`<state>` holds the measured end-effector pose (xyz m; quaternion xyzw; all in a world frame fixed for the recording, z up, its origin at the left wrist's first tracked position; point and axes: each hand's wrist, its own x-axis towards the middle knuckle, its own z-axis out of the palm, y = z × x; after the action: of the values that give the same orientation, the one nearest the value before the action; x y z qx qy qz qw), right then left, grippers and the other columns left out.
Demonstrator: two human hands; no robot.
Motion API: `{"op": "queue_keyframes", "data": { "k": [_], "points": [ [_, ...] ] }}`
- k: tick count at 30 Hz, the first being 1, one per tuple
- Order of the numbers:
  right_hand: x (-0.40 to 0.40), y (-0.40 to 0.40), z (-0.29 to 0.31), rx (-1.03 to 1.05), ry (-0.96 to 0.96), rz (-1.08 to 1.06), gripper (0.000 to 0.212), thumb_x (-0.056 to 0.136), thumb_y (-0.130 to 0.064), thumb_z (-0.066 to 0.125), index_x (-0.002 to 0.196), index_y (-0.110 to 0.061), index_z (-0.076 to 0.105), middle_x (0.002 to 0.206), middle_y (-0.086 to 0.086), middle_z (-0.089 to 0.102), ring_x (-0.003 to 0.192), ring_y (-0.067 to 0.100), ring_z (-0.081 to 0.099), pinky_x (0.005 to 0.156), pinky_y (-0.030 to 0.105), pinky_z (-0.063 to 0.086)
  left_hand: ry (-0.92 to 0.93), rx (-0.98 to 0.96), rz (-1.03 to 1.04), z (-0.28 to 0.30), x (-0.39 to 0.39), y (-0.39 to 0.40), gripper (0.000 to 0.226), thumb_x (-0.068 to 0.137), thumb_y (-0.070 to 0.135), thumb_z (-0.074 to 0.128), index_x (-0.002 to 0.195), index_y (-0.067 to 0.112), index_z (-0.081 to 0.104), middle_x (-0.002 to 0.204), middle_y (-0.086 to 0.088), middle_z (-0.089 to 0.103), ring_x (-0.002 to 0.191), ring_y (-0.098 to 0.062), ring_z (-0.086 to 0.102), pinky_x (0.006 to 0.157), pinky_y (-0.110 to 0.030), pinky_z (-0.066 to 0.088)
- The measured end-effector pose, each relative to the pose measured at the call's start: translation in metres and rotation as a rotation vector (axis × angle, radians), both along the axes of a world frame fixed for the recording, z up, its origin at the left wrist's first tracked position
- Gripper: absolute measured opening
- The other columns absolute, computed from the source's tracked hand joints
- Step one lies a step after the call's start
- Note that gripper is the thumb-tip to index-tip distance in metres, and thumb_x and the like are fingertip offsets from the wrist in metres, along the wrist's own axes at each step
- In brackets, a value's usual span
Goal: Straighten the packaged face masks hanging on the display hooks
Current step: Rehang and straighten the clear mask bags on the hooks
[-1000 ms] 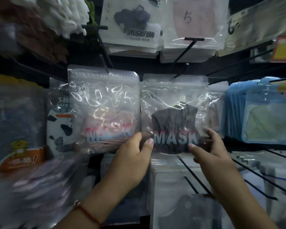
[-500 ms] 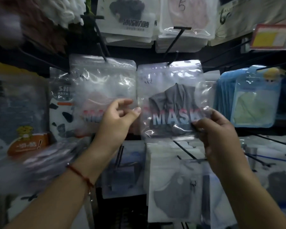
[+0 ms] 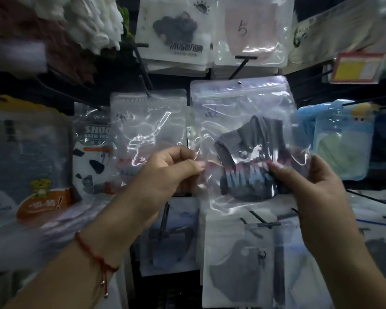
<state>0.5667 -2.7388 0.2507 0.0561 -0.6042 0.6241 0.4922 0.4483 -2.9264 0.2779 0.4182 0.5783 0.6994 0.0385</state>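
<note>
A clear zip bag with a dark grey mask [image 3: 247, 139] printed "MASK" is held up in front of the display, its hang hole at the top free of any hook. My left hand [image 3: 165, 175] pinches its lower left edge. My right hand [image 3: 308, 186] grips its lower right edge with the thumb on the front. To the left, a clear bag with a pink mask [image 3: 147, 134] hangs on a black hook [image 3: 143, 72], partly behind my left hand.
Black display hooks [image 3: 243, 63] stick out toward me above and below. More mask packs hang above [image 3: 174, 32], at the left [image 3: 91, 148], blue ones at the right [image 3: 343, 139] and white ones below [image 3: 239, 253]. A red price tag [image 3: 359, 68] sits at the upper right.
The grey mask bag has come off its hook and moved toward me. My left hand shifted from beside the pink bag onto the grey bag's left edge. My right hand kept its hold.
</note>
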Motion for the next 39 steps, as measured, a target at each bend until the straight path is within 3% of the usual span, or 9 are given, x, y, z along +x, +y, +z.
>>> {"op": "queue_keyframes", "data": {
  "k": [6, 10, 14, 21, 26, 29, 32, 36, 39],
  "points": [
    [0.01, 0.003, 0.001, 0.051, 0.02, -0.111, 0.018, 0.08, -0.023, 0.071, 0.091, -0.01, 0.066, 0.083, 0.005, 0.072, 0.078, 0.02, 0.07, 0.075, 0.031, 0.059, 0.154, -0.073, -0.014, 0.009, 0.005, -0.001, 0.019, 0.076, 0.022, 0.069, 0.088, 0.008, 0.065, 0.083, -0.021, 0.068, 0.076, -0.032, 0.063, 0.066, -0.034, 0.053],
    [0.014, 0.004, 0.003, 0.021, -0.032, 0.019, 0.003, 0.076, -0.017, 0.069, 0.076, -0.014, 0.069, 0.075, 0.008, 0.07, 0.071, 0.019, 0.066, 0.068, 0.026, 0.057, 0.217, -0.067, 0.0, 0.03, 0.011, -0.009, 0.036, 0.083, 0.034, 0.072, 0.112, 0.016, 0.064, 0.093, -0.008, 0.076, 0.079, -0.02, 0.072, 0.067, -0.029, 0.058],
    [0.013, 0.003, 0.003, 0.026, -0.054, 0.101, 0.004, 0.072, -0.01, 0.068, 0.075, -0.009, 0.068, 0.071, 0.008, 0.069, 0.065, 0.016, 0.065, 0.059, 0.02, 0.054, 0.276, 0.025, 0.078, 0.063, 0.007, -0.023, 0.046, 0.081, 0.019, 0.076, 0.123, 0.019, 0.058, 0.094, -0.016, 0.075, 0.077, -0.021, 0.071, 0.059, -0.026, 0.055],
    [0.002, -0.001, 0.007, 0.129, -0.161, 0.113, 0.015, 0.07, -0.019, 0.075, 0.08, -0.009, 0.072, 0.08, 0.013, 0.074, 0.076, 0.023, 0.071, 0.066, 0.025, 0.056, 0.487, -0.374, 0.326, 0.09, 0.0, -0.043, 0.003, 0.092, 0.009, 0.067, 0.094, 0.012, 0.068, 0.079, -0.01, 0.075, 0.061, -0.013, 0.067, 0.055, -0.026, 0.057],
    [-0.007, -0.009, 0.018, 0.648, -0.395, -0.448, 0.056, 0.079, -0.038, 0.073, 0.13, -0.031, 0.051, 0.12, -0.012, 0.059, 0.114, 0.013, 0.056, 0.097, 0.038, 0.049, 0.514, -0.423, 0.377, 0.09, -0.007, -0.054, 0.004, 0.094, 0.016, 0.067, 0.092, 0.016, 0.071, 0.08, -0.009, 0.073, 0.059, -0.011, 0.063, 0.056, -0.027, 0.055],
    [-0.006, -0.029, 0.037, 0.928, -0.265, -0.637, 0.084, 0.083, -0.051, 0.059, 0.153, -0.035, 0.014, 0.152, -0.012, 0.025, 0.14, 0.005, 0.017, 0.115, 0.034, 0.021, 0.553, -0.418, 0.416, 0.088, -0.008, -0.057, 0.004, 0.093, 0.019, 0.068, 0.09, 0.017, 0.07, 0.078, -0.008, 0.072, 0.061, -0.011, 0.064, 0.056, -0.026, 0.053],
    [-0.014, -0.043, 0.064, 1.214, -0.094, -0.71, 0.077, 0.093, -0.046, 0.054, 0.155, -0.031, 0.011, 0.162, -0.006, 0.014, 0.147, 0.011, 0.004, 0.116, 0.035, 0.006, 0.576, -0.429, 0.433, 0.087, -0.008, -0.058, 0.005, 0.093, 0.024, 0.069, 0.089, 0.022, 0.07, 0.077, -0.001, 0.073, 0.063, -0.011, 0.066, 0.057, -0.024, 0.053],
    [-0.034, -0.052, 0.092, 1.389, -0.06, -0.779, 0.061, 0.093, -0.031, 0.062, 0.148, -0.023, 0.039, 0.143, 0.003, 0.05, 0.135, 0.025, 0.04, 0.113, 0.04, 0.025, 0.607, -0.419, 0.46, 0.088, -0.007, -0.061, 0.005, 0.091, 0.028, 0.07, 0.087, 0.026, 0.07, 0.073, 0.007, 0.072, 0.064, -0.008, 0.068, 0.059, -0.025, 0.054],
    [-0.043, -0.05, 0.105, 1.44, 0.011, -0.75, 0.038, 0.086, -0.018, 0.072, 0.122, -0.024, 0.062, 0.108, -0.003, 0.066, 0.1, 0.023, 0.061, 0.088, 0.04, 0.046, 0.608, -0.41, 0.489, 0.084, -0.008, -0.062, 0.008, 0.09, 0.029, 0.071, 0.086, 0.024, 0.067, 0.067, 0.012, 0.068, 0.058, -0.004, 0.063, 0.057, -0.027, 0.055]
  ]
}}
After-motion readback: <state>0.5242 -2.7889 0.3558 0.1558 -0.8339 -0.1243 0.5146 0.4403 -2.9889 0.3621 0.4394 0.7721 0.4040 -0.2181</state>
